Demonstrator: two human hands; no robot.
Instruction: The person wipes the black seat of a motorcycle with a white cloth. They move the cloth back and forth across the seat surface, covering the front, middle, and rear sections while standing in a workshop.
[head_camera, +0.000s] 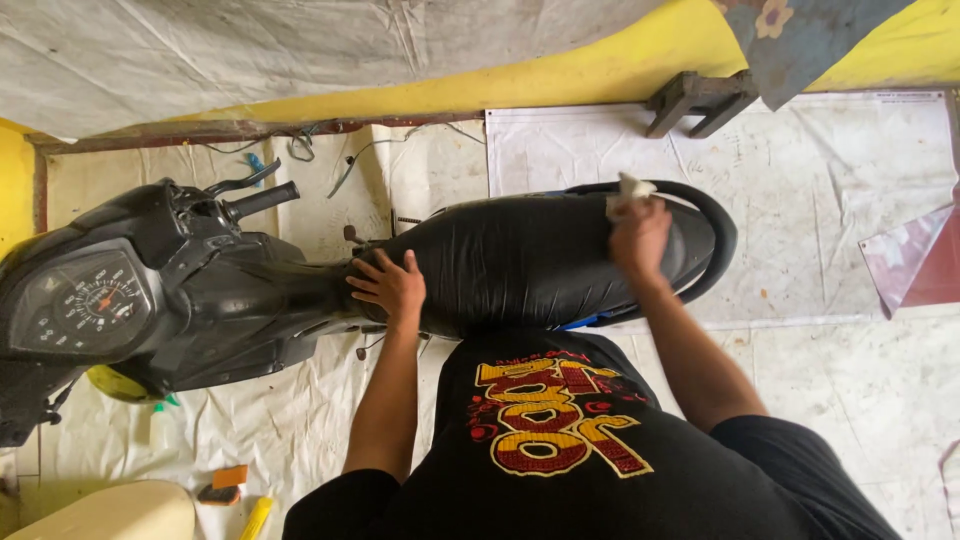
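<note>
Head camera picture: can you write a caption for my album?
Right hand presses a white cloth on a black motorbike seat; left hand rests flat.

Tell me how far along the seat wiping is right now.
Done: cannot tell; the black seat looks evenly shiny, with no clear wiped boundary. In hand: the right hand presses a white cloth on the rear of the seat, while the left hand rests flat on its front. Left: the dashboard shows no hand near it.

A round-dialled instrument panel (82, 300), black with pale markings and an orange needle, sits at the motorbike's front, far left. A white printed sheet (800, 140) covers the floor's upper right.
</note>
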